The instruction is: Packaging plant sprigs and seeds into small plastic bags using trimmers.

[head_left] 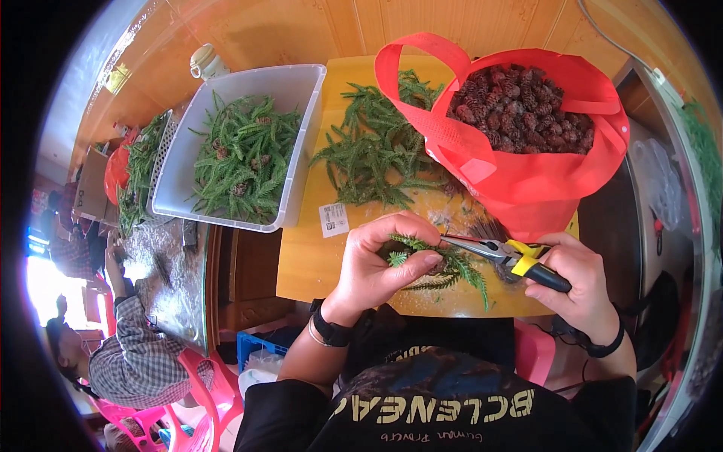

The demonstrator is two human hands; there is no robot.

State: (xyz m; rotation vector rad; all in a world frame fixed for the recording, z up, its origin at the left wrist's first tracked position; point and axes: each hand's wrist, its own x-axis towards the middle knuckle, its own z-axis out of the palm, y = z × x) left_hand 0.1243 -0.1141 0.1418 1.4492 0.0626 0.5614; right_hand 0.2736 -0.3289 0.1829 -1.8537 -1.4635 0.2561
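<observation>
Left hand (385, 260) pinching green sprig (468, 273) | right hand (574, 275) gripping yellow-black pliers (520, 264) | whether pliers touch sprig unclear

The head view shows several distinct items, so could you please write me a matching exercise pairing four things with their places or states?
1. pliers
2. red bag
3. translucent bin
4. white label

A. filled with pine cones
B. lying flat on the yellow table
C. in the right hand
D. holding mostly green sprigs

Pairs: 1-C, 2-A, 3-D, 4-B
</observation>
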